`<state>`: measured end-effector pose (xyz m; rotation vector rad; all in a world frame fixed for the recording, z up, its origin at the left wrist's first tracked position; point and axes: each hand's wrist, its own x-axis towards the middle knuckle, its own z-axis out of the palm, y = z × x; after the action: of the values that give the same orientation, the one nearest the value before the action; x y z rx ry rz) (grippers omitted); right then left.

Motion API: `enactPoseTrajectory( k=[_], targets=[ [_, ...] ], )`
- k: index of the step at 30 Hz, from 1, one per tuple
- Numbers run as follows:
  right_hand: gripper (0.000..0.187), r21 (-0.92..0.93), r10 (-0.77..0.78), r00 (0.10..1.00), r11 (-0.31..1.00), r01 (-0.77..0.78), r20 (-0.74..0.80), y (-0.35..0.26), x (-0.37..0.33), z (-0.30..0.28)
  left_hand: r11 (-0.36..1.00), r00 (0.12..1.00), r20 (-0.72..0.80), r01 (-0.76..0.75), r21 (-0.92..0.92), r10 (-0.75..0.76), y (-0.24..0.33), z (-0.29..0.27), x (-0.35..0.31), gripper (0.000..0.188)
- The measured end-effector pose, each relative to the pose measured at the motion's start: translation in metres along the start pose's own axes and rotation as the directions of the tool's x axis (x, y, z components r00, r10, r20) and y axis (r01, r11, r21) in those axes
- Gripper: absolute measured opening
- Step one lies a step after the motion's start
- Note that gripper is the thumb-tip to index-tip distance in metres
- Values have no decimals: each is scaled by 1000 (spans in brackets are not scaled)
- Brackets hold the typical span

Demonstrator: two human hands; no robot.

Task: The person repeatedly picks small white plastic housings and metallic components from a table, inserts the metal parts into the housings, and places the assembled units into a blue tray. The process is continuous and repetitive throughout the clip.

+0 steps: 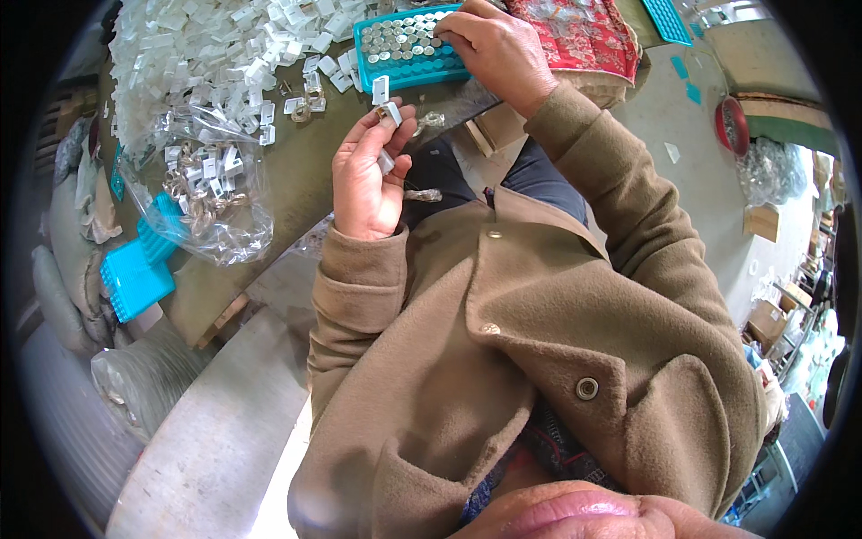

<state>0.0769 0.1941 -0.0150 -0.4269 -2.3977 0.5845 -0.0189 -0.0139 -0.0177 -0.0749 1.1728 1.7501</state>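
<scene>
My left hand (368, 171) is closed around a small white plastic case (389, 114), held between thumb and fingers over the table's near edge. Another white piece (386, 162) shows lower down between the fingers. Bundles of thin wire (422, 195) hang beside this hand; whether they join the held case, I cannot tell. My right hand (498, 49) is over the right end of a blue tray (370, 78), fingertips pinched together. What they hold, if anything, is hidden. Round silver button cells (395, 40) sit in rows in the tray's pockets.
A large heap of white plastic cases (206, 63) covers the table's far left. Near it lies a clear bag (242, 229) of wired cases, beside blue trays (135, 278). Red patterned cloth (584, 36) lies right of my right hand. A red bowl (732, 126) stands farther right.
</scene>
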Motion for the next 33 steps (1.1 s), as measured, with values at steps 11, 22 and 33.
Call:
enactPoseTrajectory(
  k=[11, 22, 33],
  targets=[
    [5, 136, -40, 999, 990, 39, 3, -3, 5, -3, 996, 997, 48, 67, -62, -64, 1, 3, 11, 19],
    [7, -57, -126, 980, 989, 137, 156, -1, 8, -6, 999, 994, 108, 26, -19, -24, 4, 9, 11, 30],
    [16, 252, -157, 980, 960, 123, 120, -53, -23, -8, 997, 994, 73, -74, -21, 76, -10, 15, 1, 35]
  ],
)
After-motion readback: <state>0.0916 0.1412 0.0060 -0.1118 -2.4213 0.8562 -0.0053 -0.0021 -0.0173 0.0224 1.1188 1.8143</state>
